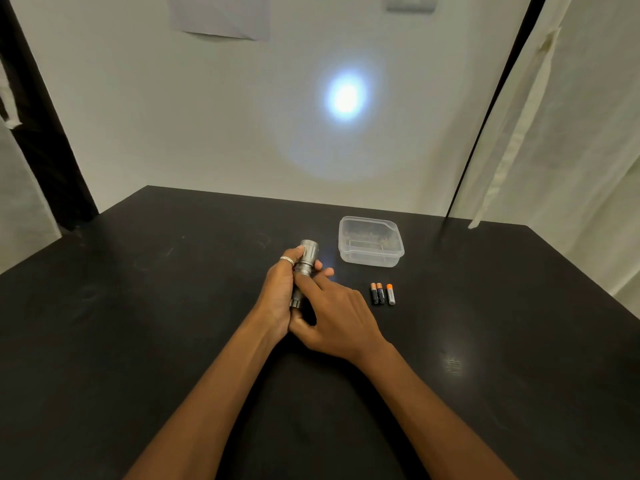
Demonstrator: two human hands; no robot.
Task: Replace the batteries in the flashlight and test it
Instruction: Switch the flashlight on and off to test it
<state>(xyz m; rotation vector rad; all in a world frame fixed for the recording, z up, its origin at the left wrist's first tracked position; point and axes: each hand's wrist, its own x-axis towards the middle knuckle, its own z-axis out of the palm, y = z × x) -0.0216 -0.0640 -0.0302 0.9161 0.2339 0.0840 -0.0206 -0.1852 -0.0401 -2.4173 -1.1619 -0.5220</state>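
Most of the flashlight's (pixel 307 256) barrel is hidden under the left hand (pixel 278 296) gripping it and the right hand (pixel 332 317) lying across it. Just right of the flashlight, the cloudy plastic container (pixel 367 261) blurs its small brownish contents past telling, and the three batteries (pixel 381 293) carry labels too small to read. Far above the flashlight, a paper sheet (pixel 221 15) and a wall plate (pixel 410 2) are cut off by the top edge.

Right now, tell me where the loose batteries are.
In the head view, the three batteries lie side by side on the black table, right of the right hand and just nearer the camera than the clear plastic container.
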